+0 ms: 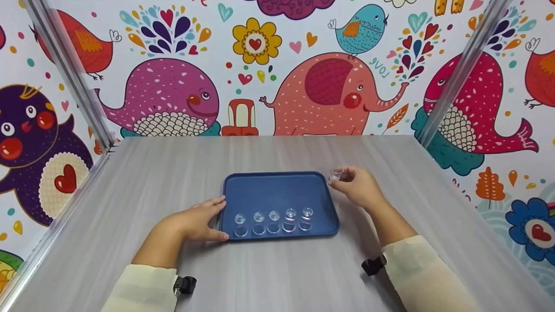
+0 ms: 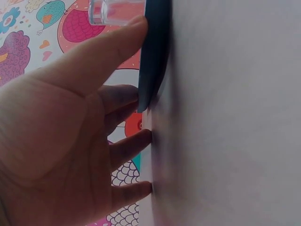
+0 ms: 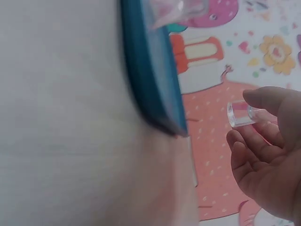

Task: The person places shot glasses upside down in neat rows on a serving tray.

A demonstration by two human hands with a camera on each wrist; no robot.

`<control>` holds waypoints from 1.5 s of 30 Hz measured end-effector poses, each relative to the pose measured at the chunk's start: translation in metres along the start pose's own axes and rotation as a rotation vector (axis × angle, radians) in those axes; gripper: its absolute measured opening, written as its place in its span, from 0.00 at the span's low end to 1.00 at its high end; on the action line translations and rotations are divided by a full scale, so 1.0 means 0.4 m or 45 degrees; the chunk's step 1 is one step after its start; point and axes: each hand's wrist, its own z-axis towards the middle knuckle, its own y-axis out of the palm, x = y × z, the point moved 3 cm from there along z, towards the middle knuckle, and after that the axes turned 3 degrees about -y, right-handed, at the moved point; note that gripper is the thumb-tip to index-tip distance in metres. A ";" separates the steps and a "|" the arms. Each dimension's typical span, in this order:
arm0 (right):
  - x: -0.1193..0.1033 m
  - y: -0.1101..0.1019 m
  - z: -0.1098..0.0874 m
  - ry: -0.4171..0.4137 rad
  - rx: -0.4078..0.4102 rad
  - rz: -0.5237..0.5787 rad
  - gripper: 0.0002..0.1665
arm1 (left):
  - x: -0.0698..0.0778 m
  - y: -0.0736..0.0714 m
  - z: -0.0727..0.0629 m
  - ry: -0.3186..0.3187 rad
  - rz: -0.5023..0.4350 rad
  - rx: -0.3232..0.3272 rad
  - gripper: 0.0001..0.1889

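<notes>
A blue rectangular tray (image 1: 274, 188) lies on the table, with several small clear glasses (image 1: 274, 216) lined up along its near side. My left hand (image 1: 201, 221) rests at the tray's left side, its fingers spread. The left wrist view shows the thumb (image 2: 136, 26) against the tray's edge, one glass (image 2: 120, 12) just beyond it, and lower fingertips at the tabletop. Past the tray's right edge, my right hand (image 1: 359, 185) pinches another small clear glass (image 1: 336, 174) between thumb and fingers. In the right wrist view this glass (image 3: 240, 114) is tilted, held apart from the tray.
The grey wood-grain table (image 1: 263, 276) reaches back to a wall (image 1: 257, 96) printed with cartoon animals. Metal posts (image 1: 74, 75) stand at the back corners. A black wrist device (image 1: 186, 285) sits at the left cuff and another (image 1: 373, 265) at the right.
</notes>
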 end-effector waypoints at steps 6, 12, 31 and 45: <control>-0.026 -0.012 -0.050 -0.048 -0.070 0.028 0.27 | 0.003 -0.003 0.000 -0.006 -0.008 -0.002 0.53; -0.049 -0.015 -0.086 -0.079 -0.137 0.033 0.25 | 0.004 -0.002 -0.001 -0.005 -0.017 0.000 0.53; -0.051 -0.006 -0.100 -0.206 -0.302 0.149 0.21 | 0.015 -0.007 -0.009 -0.002 -0.013 -0.015 0.54; -0.034 -0.007 -0.090 -0.222 -0.171 0.196 0.20 | 0.006 -0.004 -0.002 -0.023 -0.005 -0.010 0.53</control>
